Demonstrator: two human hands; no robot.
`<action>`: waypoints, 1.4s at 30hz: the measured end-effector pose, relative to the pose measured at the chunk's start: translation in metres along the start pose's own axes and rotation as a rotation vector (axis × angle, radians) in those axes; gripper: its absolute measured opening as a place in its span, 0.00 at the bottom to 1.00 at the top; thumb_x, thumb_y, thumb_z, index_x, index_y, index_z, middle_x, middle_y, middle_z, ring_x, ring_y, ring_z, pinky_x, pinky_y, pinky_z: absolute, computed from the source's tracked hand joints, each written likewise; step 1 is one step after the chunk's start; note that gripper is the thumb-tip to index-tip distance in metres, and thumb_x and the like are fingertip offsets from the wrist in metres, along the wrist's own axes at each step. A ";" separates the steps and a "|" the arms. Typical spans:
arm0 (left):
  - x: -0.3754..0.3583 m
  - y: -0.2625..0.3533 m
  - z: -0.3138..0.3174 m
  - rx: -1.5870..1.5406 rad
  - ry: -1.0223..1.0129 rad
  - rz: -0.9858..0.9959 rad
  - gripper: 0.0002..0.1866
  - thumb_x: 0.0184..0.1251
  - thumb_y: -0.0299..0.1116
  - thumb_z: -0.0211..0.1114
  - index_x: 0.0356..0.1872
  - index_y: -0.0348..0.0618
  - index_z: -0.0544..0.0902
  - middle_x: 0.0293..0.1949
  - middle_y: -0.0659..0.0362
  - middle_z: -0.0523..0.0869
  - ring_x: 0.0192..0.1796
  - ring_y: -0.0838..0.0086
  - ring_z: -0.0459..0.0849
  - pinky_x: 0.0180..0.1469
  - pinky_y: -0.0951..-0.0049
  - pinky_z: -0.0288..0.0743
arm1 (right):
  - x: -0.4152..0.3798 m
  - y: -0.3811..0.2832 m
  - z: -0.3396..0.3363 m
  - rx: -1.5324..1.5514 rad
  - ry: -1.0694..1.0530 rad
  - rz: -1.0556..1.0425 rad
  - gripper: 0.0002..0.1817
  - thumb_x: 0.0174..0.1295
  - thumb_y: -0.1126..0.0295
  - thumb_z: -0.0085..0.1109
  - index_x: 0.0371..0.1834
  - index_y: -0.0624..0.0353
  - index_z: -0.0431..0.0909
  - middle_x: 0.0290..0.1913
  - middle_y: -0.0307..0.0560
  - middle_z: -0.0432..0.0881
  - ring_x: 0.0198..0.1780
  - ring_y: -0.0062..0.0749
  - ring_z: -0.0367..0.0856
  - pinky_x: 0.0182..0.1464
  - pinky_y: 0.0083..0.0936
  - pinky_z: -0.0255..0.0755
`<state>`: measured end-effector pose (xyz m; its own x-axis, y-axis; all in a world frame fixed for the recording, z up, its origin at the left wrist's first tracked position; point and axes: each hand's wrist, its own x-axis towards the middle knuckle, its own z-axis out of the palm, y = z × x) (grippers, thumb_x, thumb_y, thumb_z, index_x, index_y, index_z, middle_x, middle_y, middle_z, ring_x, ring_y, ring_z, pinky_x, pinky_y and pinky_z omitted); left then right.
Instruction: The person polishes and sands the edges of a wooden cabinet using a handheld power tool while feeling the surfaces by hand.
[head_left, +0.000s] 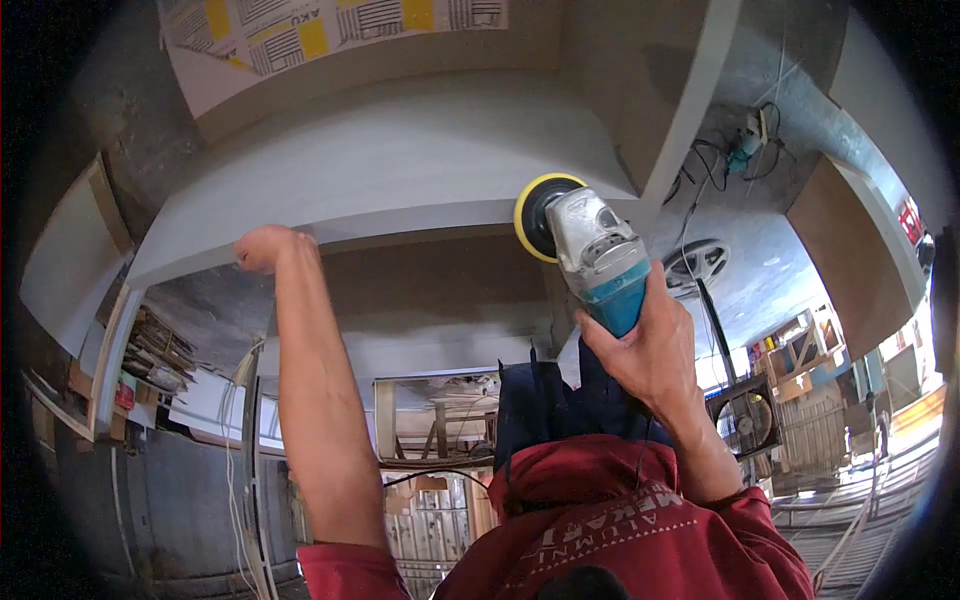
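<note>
Right hand (650, 350): wrapped around the teal rear body of a grinder (600, 262), fingers closed firm on it; wrist bare, red sleeve below.

Grinder: grey metal head, teal housing, black backing disc with a yellow pad (533, 215) facing left. Held right of centre in the view, the pad just at the lower edge of a panel (400, 150), close beside the upright divider (690, 110). Whether the pad touches the edge cannot be told.

Left hand (262, 247): arm stretched out full, hand at the left end of the panel's lower edge, fingers curled over the edge in what looks like a grip; the fingertips are hidden behind it.

Panel: large, pale grey, smooth, curved by the lens, spanning the upper middle of the view. A brown recessed face (430, 275) lies directly under its edge, between the two hands.

Printed sheet (330, 25): yellow and black blocks, top of the view, above the panel.

Fan (745, 420): black, square-framed, lower right, behind the right forearm. A second round fan head (697, 262) stands on a pole just right of the grinder.

Cable (700, 165): dark, looping, upper right, running to a small teal tool (745, 145).

Stacked wood offcuts (160, 350): left side, well apart from both hands.
</note>
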<state>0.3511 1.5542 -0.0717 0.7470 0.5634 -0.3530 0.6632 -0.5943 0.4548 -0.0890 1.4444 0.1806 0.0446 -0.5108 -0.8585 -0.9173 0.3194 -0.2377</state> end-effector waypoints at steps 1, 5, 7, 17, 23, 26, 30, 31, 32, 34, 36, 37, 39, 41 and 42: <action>0.001 -0.003 0.002 -0.034 0.041 -0.019 0.29 0.80 0.54 0.40 0.68 0.55 0.80 0.70 0.58 0.82 0.66 0.56 0.83 0.62 0.51 0.83 | 0.001 -0.009 0.004 -0.004 -0.007 -0.011 0.33 0.57 0.55 0.76 0.52 0.66 0.68 0.34 0.68 0.85 0.39 0.71 0.86 0.39 0.54 0.80; -0.042 -0.001 -0.002 -0.052 0.111 -0.004 0.30 0.82 0.54 0.37 0.71 0.52 0.75 0.74 0.55 0.77 0.68 0.51 0.80 0.68 0.51 0.79 | 0.011 -0.037 0.014 -0.030 -0.045 -0.085 0.32 0.56 0.55 0.77 0.51 0.65 0.67 0.34 0.66 0.86 0.39 0.68 0.87 0.38 0.53 0.81; -0.071 0.002 -0.003 -0.047 0.127 0.006 0.30 0.82 0.53 0.36 0.73 0.50 0.73 0.75 0.53 0.75 0.68 0.48 0.80 0.71 0.51 0.77 | 0.017 -0.048 0.019 -0.056 -0.064 -0.104 0.32 0.56 0.55 0.77 0.50 0.64 0.67 0.34 0.66 0.86 0.39 0.66 0.88 0.38 0.52 0.81; -0.105 0.014 -0.010 -0.029 0.073 0.088 0.31 0.84 0.50 0.32 0.76 0.45 0.69 0.76 0.46 0.72 0.74 0.46 0.74 0.75 0.47 0.73 | 0.020 -0.097 0.047 -0.064 -0.163 -0.232 0.31 0.57 0.56 0.76 0.49 0.63 0.66 0.35 0.63 0.84 0.34 0.62 0.88 0.36 0.49 0.83; -0.088 0.011 -0.009 0.016 0.094 0.078 0.30 0.84 0.50 0.33 0.76 0.47 0.69 0.77 0.51 0.71 0.74 0.50 0.74 0.74 0.48 0.74 | 0.009 -0.067 0.026 -0.049 -0.112 -0.095 0.31 0.57 0.55 0.76 0.49 0.63 0.66 0.36 0.65 0.85 0.38 0.63 0.89 0.37 0.50 0.83; -0.073 0.008 -0.007 -0.062 0.070 0.035 0.30 0.84 0.50 0.34 0.75 0.48 0.71 0.76 0.53 0.73 0.74 0.52 0.75 0.72 0.49 0.75 | -0.001 -0.035 0.015 -0.043 -0.058 0.003 0.35 0.56 0.57 0.78 0.55 0.66 0.67 0.35 0.67 0.85 0.39 0.71 0.86 0.40 0.54 0.79; -0.034 -0.003 -0.002 -0.258 0.077 -0.111 0.30 0.81 0.51 0.37 0.70 0.49 0.78 0.71 0.54 0.80 0.73 0.56 0.76 0.68 0.52 0.79 | -0.012 -0.001 -0.002 -0.006 -0.007 0.054 0.34 0.56 0.55 0.77 0.52 0.65 0.67 0.36 0.68 0.85 0.39 0.70 0.87 0.39 0.54 0.80; -0.029 0.001 -0.001 -0.251 0.072 -0.102 0.30 0.81 0.51 0.37 0.70 0.49 0.78 0.71 0.54 0.80 0.73 0.56 0.76 0.68 0.52 0.79 | -0.014 0.007 -0.005 0.012 0.005 0.081 0.34 0.56 0.55 0.77 0.54 0.66 0.67 0.35 0.69 0.85 0.39 0.71 0.86 0.39 0.54 0.80; -0.023 0.005 0.000 -0.128 0.111 -0.075 0.30 0.80 0.52 0.40 0.68 0.49 0.80 0.70 0.54 0.81 0.72 0.56 0.78 0.65 0.54 0.79 | -0.016 0.013 -0.009 0.023 0.007 0.089 0.34 0.56 0.55 0.77 0.54 0.66 0.67 0.35 0.69 0.85 0.39 0.71 0.86 0.39 0.54 0.80; -0.047 0.015 -0.005 0.001 0.148 -0.037 0.30 0.78 0.53 0.42 0.67 0.48 0.82 0.69 0.54 0.83 0.70 0.57 0.80 0.63 0.55 0.80 | -0.021 0.023 -0.016 0.088 0.054 0.125 0.35 0.56 0.54 0.77 0.55 0.66 0.68 0.35 0.69 0.86 0.38 0.72 0.86 0.40 0.55 0.79; -0.101 0.029 -0.011 -0.043 0.071 -0.103 0.30 0.76 0.51 0.45 0.68 0.47 0.82 0.70 0.53 0.82 0.67 0.57 0.83 0.61 0.58 0.80 | -0.026 0.030 -0.021 0.085 0.062 0.138 0.35 0.57 0.54 0.77 0.55 0.65 0.68 0.35 0.69 0.86 0.39 0.72 0.86 0.40 0.55 0.80; -0.037 0.020 -0.006 -0.030 0.072 -0.082 0.28 0.77 0.48 0.45 0.65 0.45 0.84 0.66 0.54 0.85 0.63 0.59 0.85 0.60 0.58 0.81 | -0.029 0.029 -0.025 0.096 0.043 0.148 0.34 0.57 0.55 0.77 0.56 0.65 0.68 0.36 0.69 0.86 0.39 0.71 0.86 0.40 0.55 0.80; 0.023 0.019 0.002 -0.005 0.076 -0.040 0.25 0.78 0.41 0.45 0.60 0.41 0.87 0.59 0.56 0.89 0.57 0.63 0.88 0.57 0.59 0.82 | -0.033 0.028 -0.027 0.110 0.034 0.170 0.34 0.57 0.55 0.77 0.56 0.65 0.68 0.36 0.69 0.86 0.39 0.71 0.87 0.40 0.54 0.80; 0.014 0.013 0.003 -0.017 0.130 -0.077 0.27 0.76 0.44 0.46 0.63 0.43 0.85 0.62 0.55 0.88 0.60 0.60 0.87 0.60 0.59 0.81 | -0.034 0.026 -0.025 0.129 -0.012 0.180 0.38 0.55 0.58 0.79 0.62 0.65 0.69 0.40 0.66 0.88 0.42 0.70 0.88 0.44 0.54 0.81; -0.020 0.017 -0.001 -0.036 0.200 -0.118 0.30 0.75 0.48 0.46 0.66 0.44 0.84 0.65 0.54 0.86 0.64 0.57 0.85 0.63 0.59 0.81 | -0.034 0.025 -0.024 0.133 -0.006 0.192 0.38 0.55 0.58 0.79 0.62 0.65 0.69 0.40 0.66 0.88 0.42 0.70 0.88 0.44 0.54 0.81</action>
<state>0.3472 1.5335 -0.0560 0.6381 0.7324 -0.2375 0.7405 -0.4993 0.4499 -0.1235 1.4507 0.2151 -0.1224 -0.4258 -0.8965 -0.8493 0.5123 -0.1274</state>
